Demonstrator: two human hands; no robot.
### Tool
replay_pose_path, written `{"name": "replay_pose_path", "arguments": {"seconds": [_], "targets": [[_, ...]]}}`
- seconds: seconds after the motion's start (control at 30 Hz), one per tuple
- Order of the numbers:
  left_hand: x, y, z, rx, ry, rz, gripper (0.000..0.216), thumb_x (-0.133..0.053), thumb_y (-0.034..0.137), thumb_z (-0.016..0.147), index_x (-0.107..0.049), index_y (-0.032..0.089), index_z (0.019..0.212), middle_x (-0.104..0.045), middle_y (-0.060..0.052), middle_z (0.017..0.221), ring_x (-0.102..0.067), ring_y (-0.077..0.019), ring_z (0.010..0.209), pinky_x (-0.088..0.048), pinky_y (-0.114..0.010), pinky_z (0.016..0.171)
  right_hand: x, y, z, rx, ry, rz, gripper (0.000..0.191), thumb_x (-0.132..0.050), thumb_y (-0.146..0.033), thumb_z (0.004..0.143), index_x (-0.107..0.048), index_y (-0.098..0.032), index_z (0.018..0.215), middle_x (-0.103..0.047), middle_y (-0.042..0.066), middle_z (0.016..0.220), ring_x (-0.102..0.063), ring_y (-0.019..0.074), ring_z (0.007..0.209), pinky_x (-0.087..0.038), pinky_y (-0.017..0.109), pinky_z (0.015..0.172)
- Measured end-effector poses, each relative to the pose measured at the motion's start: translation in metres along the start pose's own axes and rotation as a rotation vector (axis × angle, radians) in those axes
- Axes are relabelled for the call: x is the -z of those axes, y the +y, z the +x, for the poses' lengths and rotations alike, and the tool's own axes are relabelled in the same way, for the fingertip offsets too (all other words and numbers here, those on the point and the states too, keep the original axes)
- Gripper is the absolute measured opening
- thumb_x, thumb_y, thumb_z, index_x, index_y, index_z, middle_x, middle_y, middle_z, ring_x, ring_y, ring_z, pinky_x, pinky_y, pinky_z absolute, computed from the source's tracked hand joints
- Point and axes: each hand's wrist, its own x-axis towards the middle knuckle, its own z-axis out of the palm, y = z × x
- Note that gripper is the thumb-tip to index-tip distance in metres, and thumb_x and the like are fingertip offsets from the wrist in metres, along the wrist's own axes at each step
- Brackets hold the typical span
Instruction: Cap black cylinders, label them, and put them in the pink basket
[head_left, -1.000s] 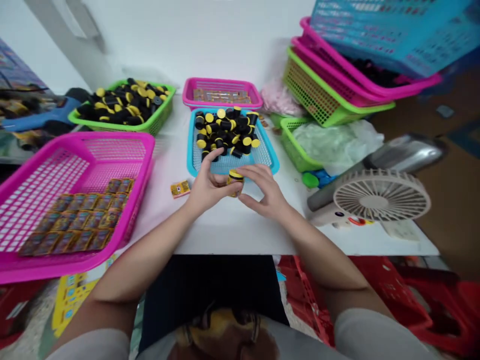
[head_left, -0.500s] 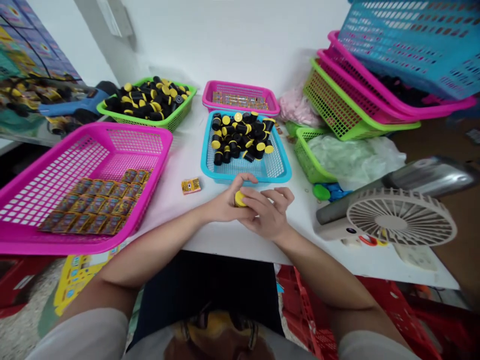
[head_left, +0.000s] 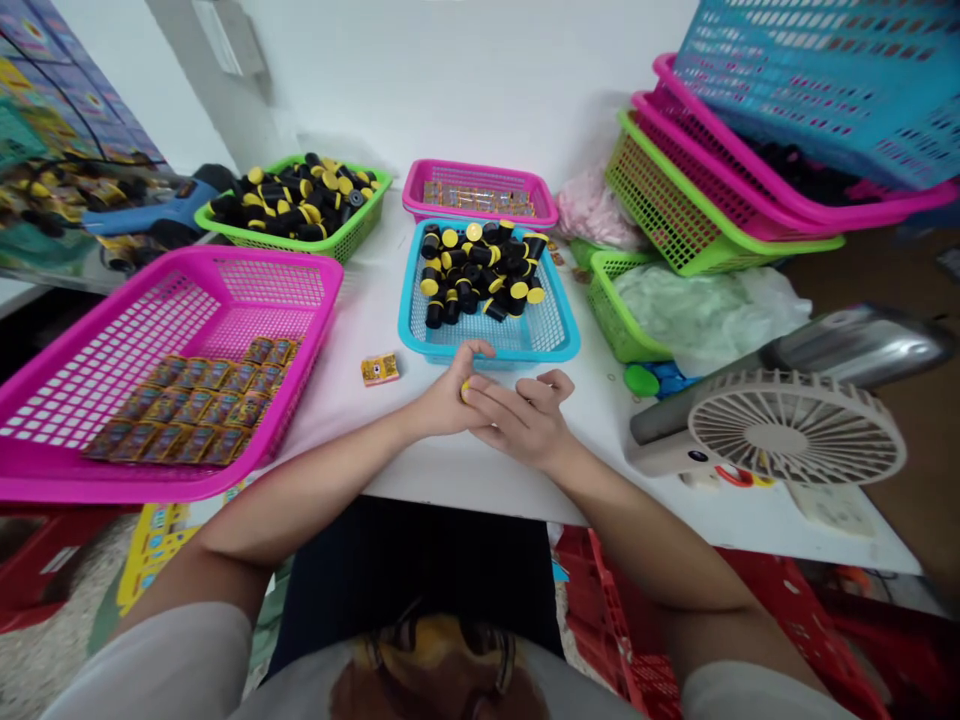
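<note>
My left hand [head_left: 448, 397] and my right hand [head_left: 521, 417] meet over the white table [head_left: 465, 470], just in front of a blue basket [head_left: 559, 345]. Between them they hold a small yellow-capped container [head_left: 466, 390]; only a sliver of yellow shows between the fingers. The left hand's fingers wrap around it and the right hand's fingers press on it from the right. The blue basket holds several black containers with yellow caps [head_left: 480, 270]. A small orange label [head_left: 380, 368] lies on the table left of my hands.
A large pink basket [head_left: 45, 470] with rows of labels sits at left. A green basket [head_left: 360, 225] of black containers and a small pink basket [head_left: 480, 205] stand behind. A fan [head_left: 795, 440], a green basket with plastic bags [head_left: 622, 340] and stacked baskets [head_left: 720, 220] fill the right.
My hands drew closer together and nearer to me, closing over the container so that its yellow cap is now almost hidden. The view shifted slightly.
</note>
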Motion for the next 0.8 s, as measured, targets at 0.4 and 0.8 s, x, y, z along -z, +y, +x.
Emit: {"name": "replay_pose_path", "arguments": {"seconds": [0.4, 0.8], "targets": [[0.001, 0.019, -0.001, 0.048, -0.242, -0.043, 0.066, -0.075, 0.020, 0.078, -0.027, 0.027, 0.122, -0.043, 0.016, 0.063, -0.045, -0.0065, 0.051, -0.041, -0.019, 0.053, -0.002, 0.011, -0.021, -0.038, -0.162, 0.137, 0.031, -0.064, -0.054, 0.096, -0.069, -0.045, 0.126, -0.079, -0.003, 0.103, -0.064, 0.0235, 0.089, -0.044, 0.046, 0.085], [-0.015, 0.058, -0.031, -0.239, 0.332, 0.440, 0.051, -0.083, 0.037, 0.081, -0.042, 0.023, 0.108, -0.056, 0.002, 0.093, -0.060, -0.0119, 0.079, -0.052, -0.025, 0.069, -0.002, 0.027, -0.015, -0.085, 0.147, 0.072, 0.050, -0.085, -0.043, 0.079, -0.065, -0.042, 0.124, -0.070, 0.003, 0.100, -0.055, 0.0271, 0.101, -0.041, 0.046, 0.094]]}}
